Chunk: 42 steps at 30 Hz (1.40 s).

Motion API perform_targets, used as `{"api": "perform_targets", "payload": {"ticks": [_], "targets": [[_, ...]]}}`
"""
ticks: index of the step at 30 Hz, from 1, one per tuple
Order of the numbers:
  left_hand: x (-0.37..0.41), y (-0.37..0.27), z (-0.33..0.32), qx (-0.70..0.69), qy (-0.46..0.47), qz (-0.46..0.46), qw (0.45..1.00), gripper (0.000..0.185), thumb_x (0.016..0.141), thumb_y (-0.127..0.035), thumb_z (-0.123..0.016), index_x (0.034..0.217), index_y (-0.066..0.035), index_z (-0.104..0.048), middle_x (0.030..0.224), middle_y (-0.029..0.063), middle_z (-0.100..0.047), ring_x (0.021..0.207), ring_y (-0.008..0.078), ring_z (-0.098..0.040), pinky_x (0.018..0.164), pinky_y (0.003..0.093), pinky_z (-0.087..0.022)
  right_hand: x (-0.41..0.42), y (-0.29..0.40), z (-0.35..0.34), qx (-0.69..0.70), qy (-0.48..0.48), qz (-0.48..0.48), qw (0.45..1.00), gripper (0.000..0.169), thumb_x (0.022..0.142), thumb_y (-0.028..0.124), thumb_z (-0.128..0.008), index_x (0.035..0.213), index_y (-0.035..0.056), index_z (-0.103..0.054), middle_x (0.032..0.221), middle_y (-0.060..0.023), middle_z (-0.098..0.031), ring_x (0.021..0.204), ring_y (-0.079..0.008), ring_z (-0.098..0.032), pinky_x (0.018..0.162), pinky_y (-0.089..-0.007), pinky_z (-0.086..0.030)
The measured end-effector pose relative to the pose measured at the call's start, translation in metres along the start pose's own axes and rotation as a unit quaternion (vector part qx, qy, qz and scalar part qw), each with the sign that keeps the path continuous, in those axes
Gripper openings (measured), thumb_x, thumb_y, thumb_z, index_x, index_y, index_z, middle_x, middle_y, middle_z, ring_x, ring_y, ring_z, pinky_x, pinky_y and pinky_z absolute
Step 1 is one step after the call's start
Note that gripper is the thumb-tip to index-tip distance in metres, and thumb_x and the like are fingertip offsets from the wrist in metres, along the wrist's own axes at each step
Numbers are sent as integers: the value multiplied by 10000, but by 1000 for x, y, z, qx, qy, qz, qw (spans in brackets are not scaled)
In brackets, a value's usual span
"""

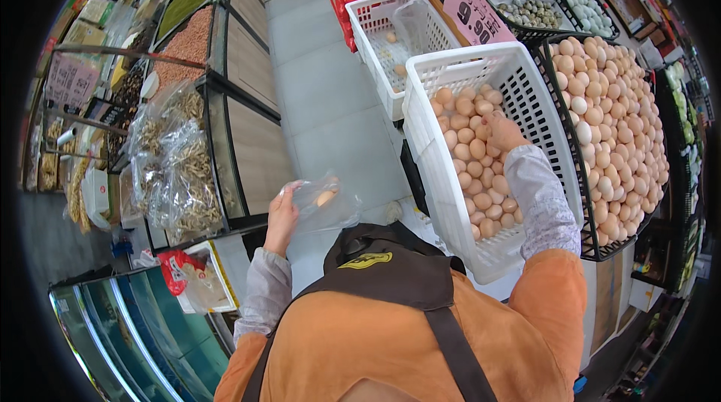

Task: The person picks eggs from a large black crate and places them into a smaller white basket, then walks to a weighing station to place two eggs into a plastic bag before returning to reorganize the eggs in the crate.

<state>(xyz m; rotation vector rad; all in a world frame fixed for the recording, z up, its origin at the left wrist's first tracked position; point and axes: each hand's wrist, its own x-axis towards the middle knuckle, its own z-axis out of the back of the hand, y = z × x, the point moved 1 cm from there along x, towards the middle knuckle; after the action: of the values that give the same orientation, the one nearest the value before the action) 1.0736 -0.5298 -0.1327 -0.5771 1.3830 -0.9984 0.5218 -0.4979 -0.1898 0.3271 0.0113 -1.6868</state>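
My left hand (281,216) grips the edge of a clear plastic bag (304,213) above the floor. Inside it lie brown eggs (325,197), their number blurred by the film. On the other side, my right hand (505,132) reaches into a white slotted plastic crate (436,177). Its bent fingers touch the loose brown eggs (476,148) that cover the crate's bottom. Whether an egg is held in those fingers is hidden by the hand itself. Grey patterned sleeve covers reach over both forearms.
A second white crate (372,58) with a few eggs stands behind. A black basket heaped with brown eggs (614,137) adjoins on the right. Bins with bagged dried goods (186,171) line the left side, and glass tanks (141,329) stand lower left. Tiled floor (332,92) runs between.
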Motion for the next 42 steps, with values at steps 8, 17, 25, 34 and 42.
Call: {"api": "perform_targets", "payload": {"ticks": [8,17,25,34,42], "targets": [[76,-52,-27,42,82,-9,996,333,1017,-351,-391,1159,-176,-636,511,-86,-313,407,28,-219,373,222,-171,6,11,1,-49,54,-11,997,447,668,116,-720,1063,114,-512,969,-127,-617,865,-322,-630,711,-431,-518],[132,-91,-38,81,184,-32,979,347,1020,-352,-383,1158,-159,-636,523,-85,-330,441,21,-244,407,206,-192,1,-12,-29,359,-13,-148,921,476,632,187,-761,1045,123,-534,894,-115,-641,808,-330,-629,691,-428,-510],[136,-122,-55,83,197,-32,976,360,1021,-352,-384,1170,-134,-628,524,-78,-340,450,24,-259,414,207,-206,-15,22,20,198,-111,-128,966,467,681,235,-750,1077,81,-556,895,-122,-647,834,-298,-637,712,-375,-511],[130,-144,-77,96,200,-90,971,366,1011,-338,-413,1159,-109,-657,581,-86,-383,521,25,-326,475,204,-286,-24,83,75,762,-139,-151,614,395,916,281,-516,1220,28,-498,935,-95,-619,686,-149,-608,554,-268,-523],[133,-154,-92,147,236,-137,951,358,1002,-296,-424,1156,-67,-652,793,4,-628,665,67,-479,602,236,-418,-14,230,137,726,99,-17,680,374,936,245,-527,1235,20,-505,1014,-102,-618,791,-171,-652,643,-243,-527]]}}
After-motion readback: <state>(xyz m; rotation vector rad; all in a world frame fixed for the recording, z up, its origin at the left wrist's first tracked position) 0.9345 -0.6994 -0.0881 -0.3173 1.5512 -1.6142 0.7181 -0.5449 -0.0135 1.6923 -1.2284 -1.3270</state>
